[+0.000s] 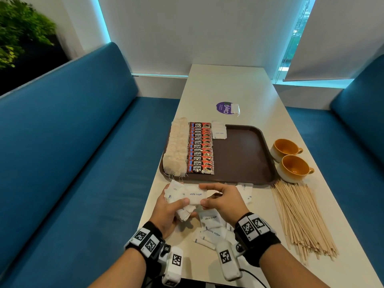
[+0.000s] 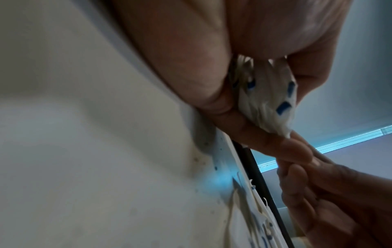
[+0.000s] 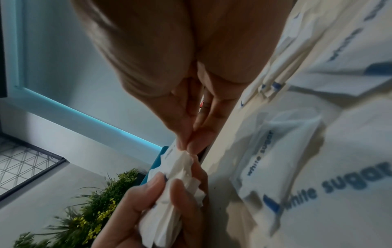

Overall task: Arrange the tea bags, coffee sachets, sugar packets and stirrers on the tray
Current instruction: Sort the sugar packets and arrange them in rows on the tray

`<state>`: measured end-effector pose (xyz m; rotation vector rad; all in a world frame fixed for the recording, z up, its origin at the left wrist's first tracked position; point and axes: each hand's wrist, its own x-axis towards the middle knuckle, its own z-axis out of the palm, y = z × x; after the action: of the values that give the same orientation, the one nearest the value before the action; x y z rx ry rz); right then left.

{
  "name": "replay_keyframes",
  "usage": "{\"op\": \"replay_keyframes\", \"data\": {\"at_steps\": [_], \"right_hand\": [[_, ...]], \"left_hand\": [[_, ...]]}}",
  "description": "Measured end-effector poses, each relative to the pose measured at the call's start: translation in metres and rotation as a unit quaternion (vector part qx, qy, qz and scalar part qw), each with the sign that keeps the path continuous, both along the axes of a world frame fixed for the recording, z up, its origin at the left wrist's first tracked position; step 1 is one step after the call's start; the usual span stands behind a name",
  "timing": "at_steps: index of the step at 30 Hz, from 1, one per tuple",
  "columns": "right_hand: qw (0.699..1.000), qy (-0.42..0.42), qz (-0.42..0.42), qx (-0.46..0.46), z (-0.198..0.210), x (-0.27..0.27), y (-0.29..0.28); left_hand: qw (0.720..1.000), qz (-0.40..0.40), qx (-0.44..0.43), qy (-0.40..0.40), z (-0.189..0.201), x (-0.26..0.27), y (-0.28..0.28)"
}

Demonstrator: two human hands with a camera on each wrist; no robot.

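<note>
Left hand (image 1: 168,210) grips a fanned bunch of white paper sugar packets (image 1: 182,197) above the near table edge; right hand (image 1: 222,201) pinches the bunch's right end, hands almost touching. More loose packets (image 1: 212,227) lie beneath. Beyond, brown plastic tray (image 1: 243,154) holds tea-bag row (image 1: 176,148), red coffee sachets (image 1: 200,148), few sugar packets (image 1: 218,131). Wooden stirrers (image 1: 299,217) piled right, beside two orange cups (image 1: 291,161).

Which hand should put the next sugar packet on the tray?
Probably the right hand: it pinches the top sugar packet, while the left hand grips the bunch.
</note>
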<state>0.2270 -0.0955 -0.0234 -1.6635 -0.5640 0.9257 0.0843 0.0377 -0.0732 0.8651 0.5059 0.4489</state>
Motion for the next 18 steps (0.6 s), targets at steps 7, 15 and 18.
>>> {"op": "replay_keyframes", "data": {"at_steps": [7,15,18], "right_hand": [[0.999,-0.012,0.029,-0.022,0.004,0.026,-0.009],[0.976,-0.19,-0.026,-0.101,0.019,0.132,0.044],[0.97,-0.209,-0.046,-0.118,0.022,0.182,0.067]], "left_hand": [[0.999,-0.003,0.026,0.04,-0.002,0.0,0.001],[0.998,-0.012,0.013,0.062,-0.004,-0.001,0.003],[0.998,-0.017,-0.002,0.053,-0.004,-0.002,0.002]]}}
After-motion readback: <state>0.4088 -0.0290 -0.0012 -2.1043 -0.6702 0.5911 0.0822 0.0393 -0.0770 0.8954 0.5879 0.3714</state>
